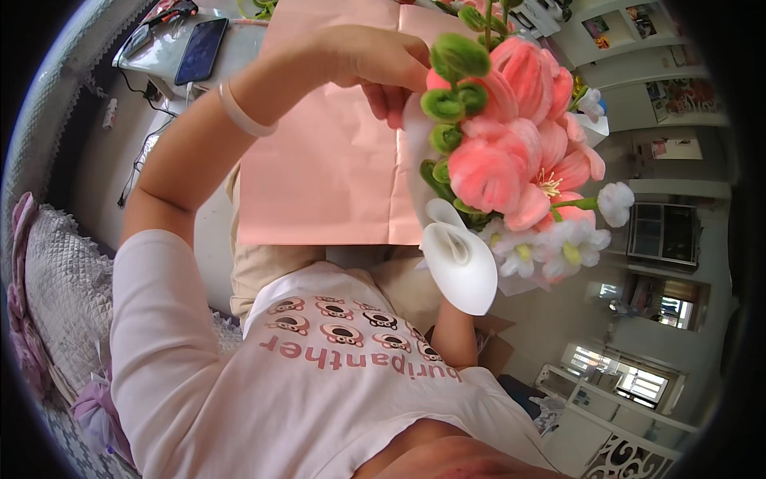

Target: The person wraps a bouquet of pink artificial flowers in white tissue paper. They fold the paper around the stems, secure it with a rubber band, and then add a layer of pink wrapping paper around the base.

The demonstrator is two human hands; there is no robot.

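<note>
A bouquet of fuzzy chenille-stem flowers fills the upper right: a coral-pink flower, green curled sprigs, white blossoms and a white calla lily. My left hand, with a pale bangle on its wrist, reaches in from the left with bent fingers against the bouquet's left edge; its fingertips are partly hidden, so its hold is unclear. My right forearm rises below the calla lily, and the hand itself is hidden behind the bouquet. Pink wrapping paper, creased, lies over my lap and the table before me.
A smartphone lies on the table at the upper left, near a glue gun and dark cables. A quilted cushion is at my left. An open cardboard box stands on the floor at my right.
</note>
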